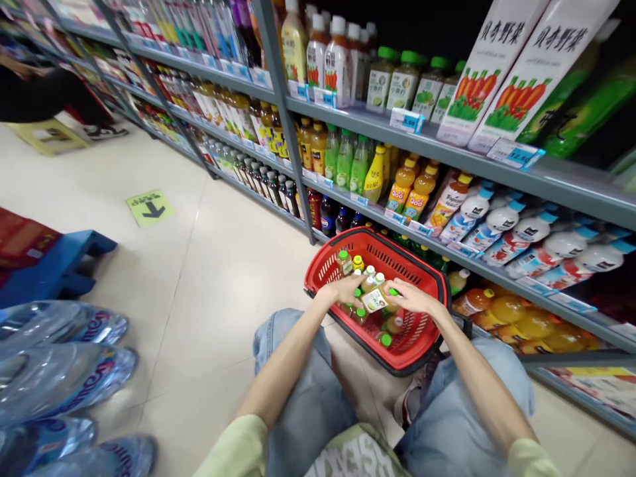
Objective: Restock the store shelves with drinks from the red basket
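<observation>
A small juice bottle (374, 300) with a white label and a green cap lies sideways between my two hands, over the red shopping basket (432, 281). My right hand (410, 296) has its fingers closed around the cap end. At the other end, the fingers of my left hand (344, 291) are curved against the bottle. Several more small bottles lie or stand in the basket below, among them a green-capped bottle (344, 263) and a yellow-capped one (358, 264). My hands hide part of the basket's contents.
A shelf rack (293, 132) full of drink bottles runs along the basket's far and right sides. Large water bottles (64, 377) and a blue pallet (74, 262) are on the left. A floor arrow sticker (150, 207) and a person's dark clothing (40, 89) are farther back.
</observation>
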A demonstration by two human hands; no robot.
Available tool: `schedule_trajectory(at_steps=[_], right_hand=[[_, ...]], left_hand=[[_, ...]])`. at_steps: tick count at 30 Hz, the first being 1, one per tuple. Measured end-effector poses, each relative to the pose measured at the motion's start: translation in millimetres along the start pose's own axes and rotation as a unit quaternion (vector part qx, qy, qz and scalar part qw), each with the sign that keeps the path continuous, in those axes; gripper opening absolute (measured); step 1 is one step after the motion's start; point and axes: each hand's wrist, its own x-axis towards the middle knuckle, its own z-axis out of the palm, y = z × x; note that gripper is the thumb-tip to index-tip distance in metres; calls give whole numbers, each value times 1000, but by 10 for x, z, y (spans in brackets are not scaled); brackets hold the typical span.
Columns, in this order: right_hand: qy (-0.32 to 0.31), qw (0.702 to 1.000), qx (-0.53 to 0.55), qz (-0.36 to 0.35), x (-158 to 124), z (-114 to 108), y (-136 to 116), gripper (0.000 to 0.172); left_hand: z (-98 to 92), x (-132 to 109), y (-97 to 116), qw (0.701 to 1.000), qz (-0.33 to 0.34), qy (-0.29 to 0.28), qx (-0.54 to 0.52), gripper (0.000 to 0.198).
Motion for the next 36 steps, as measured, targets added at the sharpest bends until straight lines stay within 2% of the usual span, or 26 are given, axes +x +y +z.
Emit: schedule_trajectory(at_steps=[3, 6, 8, 11, 13, 17, 22, 28, 32, 36], right_hand=[[72, 995, 64, -26, -135, -162, -82, 28], [149, 976, 151, -51, -228, -281, -134, 29], [217, 946, 237, -53, -253, -315, -162, 34], [298, 892, 339, -34, -240, -318, -203, 47], [320, 872, 369, -22, -218, -323, -218, 47], [336, 854, 396, -15, -209, -368, -183, 43], [375, 834, 405, -8, -201, -389, -106, 38], [448, 785, 427, 37, -107, -354, -73, 36], [454, 748, 481, 63, -73, -338, -85, 37], [452, 745, 488, 47, -83, -336, -101, 37]], left_hand=[[3, 33, 121, 996, 65, 3, -59, 109], [-26, 33, 277, 987, 108, 64, -101, 104], [-3, 16, 412, 982, 103, 103, -121, 99], [129, -15, 641, 973, 63, 152, -163, 100], [242, -27, 782, 964, 40, 175, -194, 103], [369, 0, 955, 955, 25, 203, -217, 102], [382, 70, 960, 943, 57, 252, -210, 100], [410, 129, 888, 909, 97, 327, -238, 88], [410, 158, 849, 896, 125, 357, -230, 78], [400, 130, 843, 897, 126, 367, -210, 76]])
